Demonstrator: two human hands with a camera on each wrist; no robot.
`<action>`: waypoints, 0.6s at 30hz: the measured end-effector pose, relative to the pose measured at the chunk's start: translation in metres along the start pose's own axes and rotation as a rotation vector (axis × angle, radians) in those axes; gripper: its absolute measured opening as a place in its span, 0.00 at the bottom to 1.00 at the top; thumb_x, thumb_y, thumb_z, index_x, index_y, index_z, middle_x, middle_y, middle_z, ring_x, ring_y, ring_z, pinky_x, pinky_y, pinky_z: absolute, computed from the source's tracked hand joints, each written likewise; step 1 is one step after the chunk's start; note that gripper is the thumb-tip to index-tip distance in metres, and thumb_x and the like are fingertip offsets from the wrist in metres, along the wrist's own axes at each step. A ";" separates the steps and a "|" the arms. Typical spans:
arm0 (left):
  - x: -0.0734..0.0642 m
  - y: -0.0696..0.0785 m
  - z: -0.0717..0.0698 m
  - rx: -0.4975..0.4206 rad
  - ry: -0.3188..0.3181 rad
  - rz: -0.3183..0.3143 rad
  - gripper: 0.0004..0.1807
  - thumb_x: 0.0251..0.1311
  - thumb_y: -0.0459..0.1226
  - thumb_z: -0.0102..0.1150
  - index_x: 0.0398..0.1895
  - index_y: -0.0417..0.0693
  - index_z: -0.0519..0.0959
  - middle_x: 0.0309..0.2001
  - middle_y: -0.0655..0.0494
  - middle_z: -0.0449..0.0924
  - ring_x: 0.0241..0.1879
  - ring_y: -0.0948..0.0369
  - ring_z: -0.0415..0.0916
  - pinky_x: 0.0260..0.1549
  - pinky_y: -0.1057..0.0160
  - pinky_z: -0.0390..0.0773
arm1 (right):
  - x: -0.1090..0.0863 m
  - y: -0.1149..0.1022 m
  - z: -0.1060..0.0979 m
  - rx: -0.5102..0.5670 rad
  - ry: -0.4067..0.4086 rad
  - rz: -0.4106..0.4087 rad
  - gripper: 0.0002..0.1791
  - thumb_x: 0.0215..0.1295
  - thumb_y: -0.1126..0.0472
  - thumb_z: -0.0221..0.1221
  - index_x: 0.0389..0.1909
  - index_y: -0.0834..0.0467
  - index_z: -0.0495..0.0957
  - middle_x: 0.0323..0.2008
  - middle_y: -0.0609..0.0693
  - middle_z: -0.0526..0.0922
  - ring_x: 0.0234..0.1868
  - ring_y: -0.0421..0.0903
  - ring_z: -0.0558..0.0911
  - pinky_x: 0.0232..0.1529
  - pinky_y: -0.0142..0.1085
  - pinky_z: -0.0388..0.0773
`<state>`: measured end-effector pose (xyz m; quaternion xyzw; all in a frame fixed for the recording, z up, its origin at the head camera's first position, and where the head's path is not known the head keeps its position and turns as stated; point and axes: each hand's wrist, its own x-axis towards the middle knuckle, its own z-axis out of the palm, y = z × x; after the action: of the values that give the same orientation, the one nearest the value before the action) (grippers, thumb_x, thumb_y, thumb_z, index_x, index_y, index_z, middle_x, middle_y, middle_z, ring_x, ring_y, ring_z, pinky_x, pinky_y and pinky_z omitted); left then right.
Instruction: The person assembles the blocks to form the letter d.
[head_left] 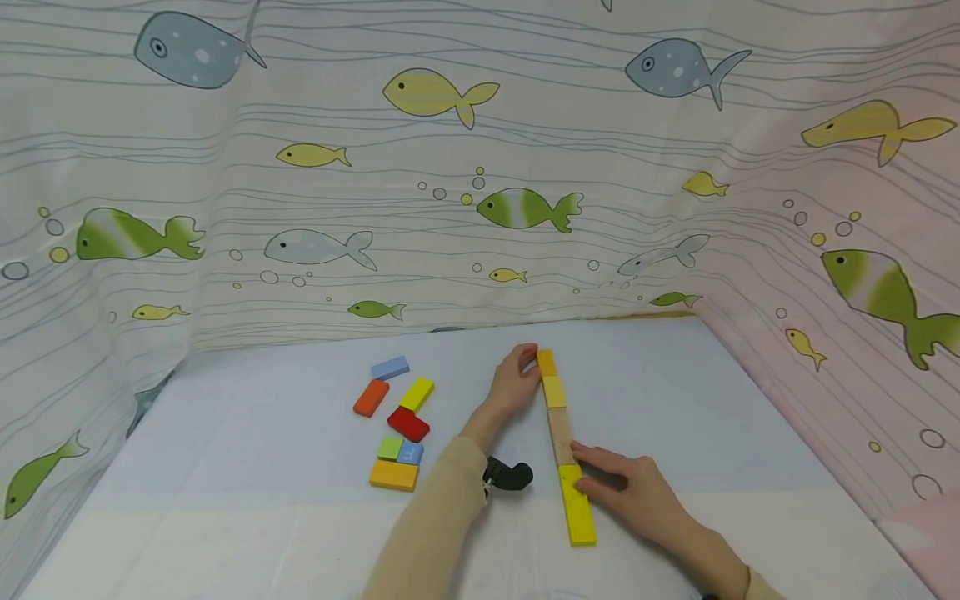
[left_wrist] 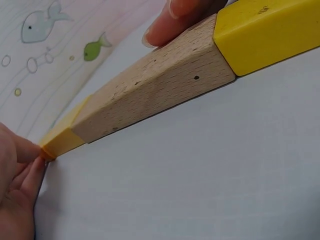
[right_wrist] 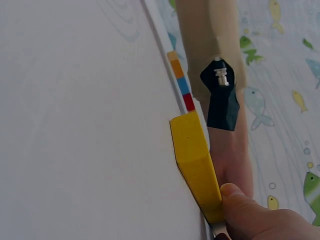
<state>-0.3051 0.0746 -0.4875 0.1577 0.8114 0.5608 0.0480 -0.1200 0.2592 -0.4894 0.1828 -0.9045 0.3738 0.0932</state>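
Several blocks lie end to end in a row: an orange block point(head_left: 547, 363) at the far end, a pale yellow block point(head_left: 554, 392), a bare wooden block point(head_left: 560, 435) and a bright yellow block point(head_left: 577, 521) nearest me. My left hand point(head_left: 513, 385) holds the orange block, thumb and fingertip meeting at its end in the left wrist view. From the right side, my right hand point(head_left: 645, 496) touches the row, index fingertip by the wooden block and thumb against the bright yellow one. That thumb point(right_wrist: 242, 207) also shows beside the yellow block in the right wrist view.
Left of the row lie a light blue block point(head_left: 390, 367), an orange-red block point(head_left: 371, 397), a yellow block point(head_left: 417, 395), a red block point(head_left: 408, 424), a green block point(head_left: 390, 448), a blue block point(head_left: 410, 452) and an amber block point(head_left: 393, 475). A fish-print curtain point(head_left: 420, 183) surrounds the table.
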 end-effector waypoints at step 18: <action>-0.005 0.002 0.001 -0.064 -0.055 -0.016 0.33 0.65 0.31 0.62 0.72 0.39 0.62 0.72 0.42 0.65 0.69 0.51 0.69 0.64 0.60 0.73 | 0.000 -0.001 -0.001 0.005 -0.006 0.002 0.25 0.61 0.46 0.67 0.60 0.46 0.81 0.59 0.34 0.81 0.59 0.41 0.81 0.58 0.42 0.80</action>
<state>-0.3001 0.0742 -0.4864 0.1650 0.7926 0.5815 0.0796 -0.1198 0.2592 -0.4886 0.1830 -0.9040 0.3759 0.0896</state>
